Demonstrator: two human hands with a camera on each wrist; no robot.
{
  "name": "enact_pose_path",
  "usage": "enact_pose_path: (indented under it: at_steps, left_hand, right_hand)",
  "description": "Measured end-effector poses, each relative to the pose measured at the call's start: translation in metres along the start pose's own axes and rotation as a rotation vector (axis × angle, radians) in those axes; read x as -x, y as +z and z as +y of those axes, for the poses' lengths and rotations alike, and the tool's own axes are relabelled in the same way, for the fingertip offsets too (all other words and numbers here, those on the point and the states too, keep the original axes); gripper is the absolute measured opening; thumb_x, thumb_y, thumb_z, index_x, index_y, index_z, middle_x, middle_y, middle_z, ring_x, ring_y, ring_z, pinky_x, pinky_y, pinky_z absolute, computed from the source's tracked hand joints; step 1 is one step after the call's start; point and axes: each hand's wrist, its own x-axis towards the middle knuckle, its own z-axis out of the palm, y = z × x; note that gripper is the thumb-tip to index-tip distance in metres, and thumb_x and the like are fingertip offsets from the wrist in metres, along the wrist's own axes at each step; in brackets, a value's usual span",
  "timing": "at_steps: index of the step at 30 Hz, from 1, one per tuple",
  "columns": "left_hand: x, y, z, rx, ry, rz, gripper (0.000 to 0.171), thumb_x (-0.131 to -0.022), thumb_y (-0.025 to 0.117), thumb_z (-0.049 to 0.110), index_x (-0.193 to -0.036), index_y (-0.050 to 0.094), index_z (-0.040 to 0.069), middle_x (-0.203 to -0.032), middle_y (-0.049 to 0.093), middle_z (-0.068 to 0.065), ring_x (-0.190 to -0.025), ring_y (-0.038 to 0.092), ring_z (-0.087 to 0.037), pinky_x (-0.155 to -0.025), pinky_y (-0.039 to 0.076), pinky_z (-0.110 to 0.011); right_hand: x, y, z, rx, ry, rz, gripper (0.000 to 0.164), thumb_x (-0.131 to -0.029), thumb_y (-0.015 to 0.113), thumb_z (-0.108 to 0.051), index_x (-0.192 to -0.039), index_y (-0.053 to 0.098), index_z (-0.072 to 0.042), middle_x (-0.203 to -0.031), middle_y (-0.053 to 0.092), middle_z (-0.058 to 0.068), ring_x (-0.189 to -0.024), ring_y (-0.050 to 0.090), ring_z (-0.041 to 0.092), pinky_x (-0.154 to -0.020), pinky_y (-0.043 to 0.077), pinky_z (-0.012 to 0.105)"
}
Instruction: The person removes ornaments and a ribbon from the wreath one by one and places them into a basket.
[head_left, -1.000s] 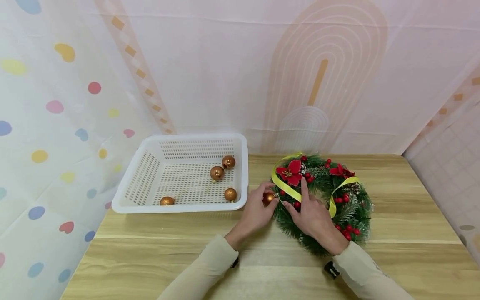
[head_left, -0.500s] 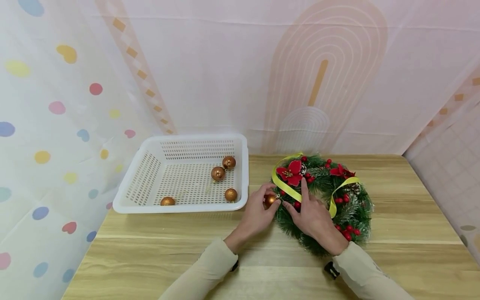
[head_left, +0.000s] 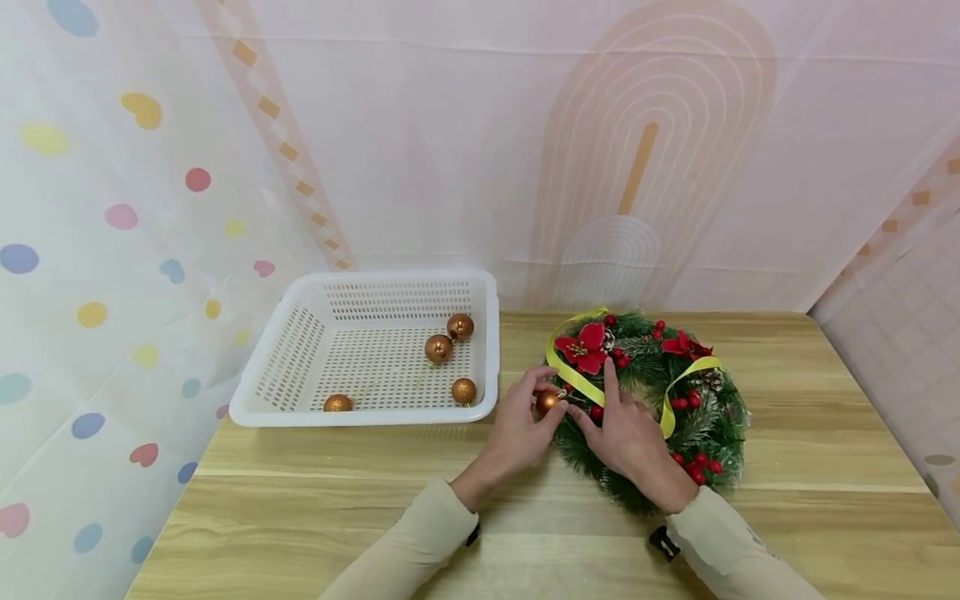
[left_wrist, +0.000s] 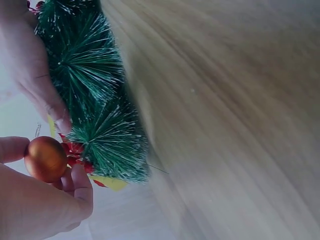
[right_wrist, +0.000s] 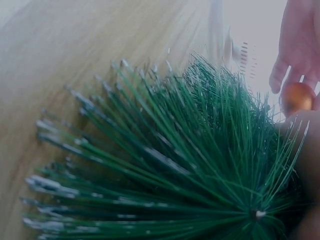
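A copper-coloured bauble is pinched between the thumb and fingers of my left hand, at the left edge of the green wreath. In the left wrist view the bauble sits beside red berries and pine needles. My right hand lies over the wreath's left part and holds it, index finger stretched out near a red flower, thumb pointing toward the bauble. Its other fingers are partly hidden toward the wreath's middle. A yellow ribbon runs over the wreath beside both hands.
A white perforated basket stands on the left of the wooden table, with several copper baubles inside. Behind the table hangs a patterned cloth.
My left hand has shifted the bauble slightly to the right, and its metal cap has turned toward the wreath. My right hand stays in nearly the same place on the wreath.
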Motion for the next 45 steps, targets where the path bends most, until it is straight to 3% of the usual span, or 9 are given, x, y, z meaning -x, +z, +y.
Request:
enact_pose_path:
  at_steps: [3,18,28,38,45]
  left_hand:
    - [0.001,0.000,0.002,-0.003,0.004,-0.001,0.043,-0.096,0.064,0.015,-0.137,0.050,0.012,-0.115,0.064,-0.005,-0.103,0.056,-0.018,-0.083,0.047,-0.028]
    - [0.003,-0.004,0.015,0.051,0.007,0.001,0.045,-0.096,0.063,0.015,-0.139,0.050,0.013,-0.116,0.063,-0.002,-0.106,0.056,-0.016,-0.086,0.049,-0.030]
    - [0.003,-0.011,0.026,0.046,0.073,0.037,0.043,-0.097,0.062,0.015,-0.137,0.051,0.007,-0.115,0.063,-0.005,-0.105,0.057,-0.017,-0.086,0.048,-0.030]
    - [-0.002,-0.029,0.028,0.029,0.097,0.108,0.042,-0.094,0.066,0.012,-0.134,0.054,0.011,-0.114,0.067,-0.009,-0.103,0.059,-0.018,-0.084,0.048,-0.032]
    - [-0.002,-0.051,0.025,0.019,0.070,0.168,0.043,-0.094,0.067,0.011,-0.135,0.053,0.012,-0.114,0.066,-0.008,-0.103,0.059,-0.019,-0.084,0.051,-0.035]
  right_hand:
    - [0.001,0.000,0.000,-0.006,0.002,-0.012,0.095,-0.098,0.051,-0.057,-0.158,0.002,-0.003,-0.058,0.050,0.004,-0.040,0.043,0.017,-0.039,0.035,0.031]
    - [0.000,0.000,0.001,0.000,0.003,-0.012,0.096,-0.097,0.049,-0.059,-0.159,0.001,-0.004,-0.060,0.050,0.004,-0.041,0.043,0.017,-0.039,0.035,0.031]
    - [0.000,0.000,0.001,-0.006,0.005,-0.013,0.096,-0.097,0.050,-0.059,-0.159,0.002,-0.003,-0.060,0.051,0.005,-0.041,0.043,0.018,-0.040,0.036,0.032]
    - [0.001,-0.001,0.000,-0.016,0.031,-0.032,0.096,-0.097,0.049,-0.060,-0.159,0.001,-0.005,-0.074,0.056,0.011,-0.044,0.044,0.020,-0.039,0.036,0.033]
    - [0.002,0.000,-0.001,-0.012,0.036,-0.038,0.097,-0.097,0.048,-0.062,-0.159,0.000,-0.006,-0.068,0.052,0.007,-0.044,0.043,0.019,-0.039,0.035,0.032]
